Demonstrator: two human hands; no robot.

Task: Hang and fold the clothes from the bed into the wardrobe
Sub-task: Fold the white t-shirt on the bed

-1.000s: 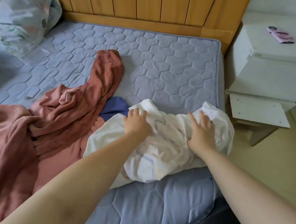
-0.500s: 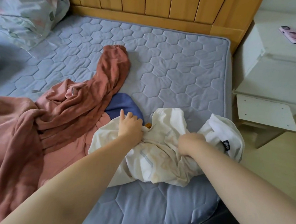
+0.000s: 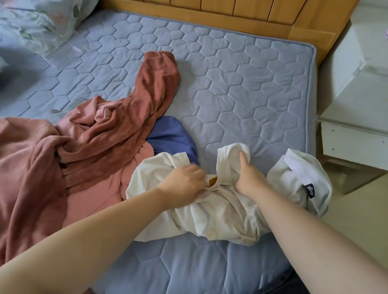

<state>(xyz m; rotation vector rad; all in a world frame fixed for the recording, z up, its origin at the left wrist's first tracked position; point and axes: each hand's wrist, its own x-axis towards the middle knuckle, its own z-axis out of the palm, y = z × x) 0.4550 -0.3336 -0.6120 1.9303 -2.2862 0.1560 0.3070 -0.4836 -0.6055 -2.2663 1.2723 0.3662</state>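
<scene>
The white shirt [image 3: 224,216] lies bunched on the bed [image 3: 242,80] close to its 3 o'clock edge. The left hand [image 3: 183,181] has its grip closed on cloth beside the orange label [image 3: 213,180], and the right hand [image 3: 250,178] has its grip closed round a raised fold at the shirt's 12 o'clock. Both hold crumpled layers rather than a clear seam, so a lift may bring the shirt up twisted, its loose 3 o'clock part could slide off toward the floor [image 3: 370,223], and a wide pull might drag along the blue garment [image 3: 172,137] touching it at 11 o'clock.
</scene>
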